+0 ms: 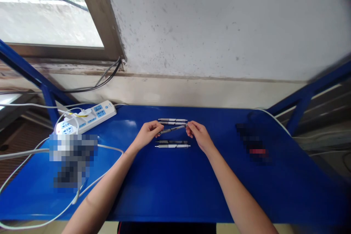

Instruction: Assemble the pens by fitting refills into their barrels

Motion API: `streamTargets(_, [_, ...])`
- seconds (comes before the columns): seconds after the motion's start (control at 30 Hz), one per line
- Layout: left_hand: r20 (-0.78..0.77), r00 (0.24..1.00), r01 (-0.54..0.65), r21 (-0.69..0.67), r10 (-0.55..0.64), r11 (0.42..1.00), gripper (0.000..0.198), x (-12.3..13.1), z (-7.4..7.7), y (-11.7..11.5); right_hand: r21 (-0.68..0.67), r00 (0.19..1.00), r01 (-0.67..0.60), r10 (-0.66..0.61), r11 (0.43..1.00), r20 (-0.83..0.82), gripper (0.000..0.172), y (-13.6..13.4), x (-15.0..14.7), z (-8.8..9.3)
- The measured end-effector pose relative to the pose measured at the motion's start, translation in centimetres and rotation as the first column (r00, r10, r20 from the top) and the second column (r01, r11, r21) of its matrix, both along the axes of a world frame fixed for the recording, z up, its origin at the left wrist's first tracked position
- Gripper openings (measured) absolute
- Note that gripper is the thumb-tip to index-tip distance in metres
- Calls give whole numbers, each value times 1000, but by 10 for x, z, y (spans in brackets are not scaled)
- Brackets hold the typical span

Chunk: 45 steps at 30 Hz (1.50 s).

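Note:
A dark and grey pen (173, 129) is held between my two hands, slightly tilted with its right end higher. My left hand (150, 131) pinches its left end, and my right hand (197, 134) pinches the right end. Just beyond it, two pens with white sections (175, 120) lie side by side across the blue table. Nearer to me lie a darker pen (172, 142) and a white and grey pen (172, 146), close together and roughly parallel.
On the left stands a white power strip (90, 117) with plugs and white cables (109, 148) looping over the blue table (170, 190). Blurred-out items lie at the left and right. Blue metal frame bars (301, 98) rise at both sides, and a wall runs behind.

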<state>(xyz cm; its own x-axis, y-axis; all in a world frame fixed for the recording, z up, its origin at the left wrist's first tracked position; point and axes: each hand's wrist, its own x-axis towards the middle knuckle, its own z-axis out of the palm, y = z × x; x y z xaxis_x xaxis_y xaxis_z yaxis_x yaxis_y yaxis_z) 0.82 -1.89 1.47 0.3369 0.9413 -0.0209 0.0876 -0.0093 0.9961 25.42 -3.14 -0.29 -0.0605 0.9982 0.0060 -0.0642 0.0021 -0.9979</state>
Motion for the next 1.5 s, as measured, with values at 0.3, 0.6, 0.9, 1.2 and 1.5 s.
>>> streamTargets(0.3, [-107, 994, -23, -39, 19, 999, 46, 1, 1, 1, 26, 998, 35, -36, 999, 42, 30, 0, 0, 1])
streamTargets(0.6, [-5, 1000, -10, -32, 9, 999, 35, 2, 0, 0, 29, 998, 40, -41, 999, 44, 35, 0, 0, 2])
streamTargets(0.9, [-35, 999, 17, -29, -18, 999, 33, 0, 3, -2, 40, 997, 58, -60, 997, 44, 34, 0, -2, 4])
streamTargets(1.2, [198, 978, -52, -46, 60, 998, 27, -1, 0, 2, -137, 989, -31, 10, 990, -149, 38, -1, -1, 5])
streamTargets(1.5, [287, 954, -63, -91, 87, 994, 27, -2, 1, 4, -222, 937, -203, 124, 954, -325, 33, -4, -2, 11])
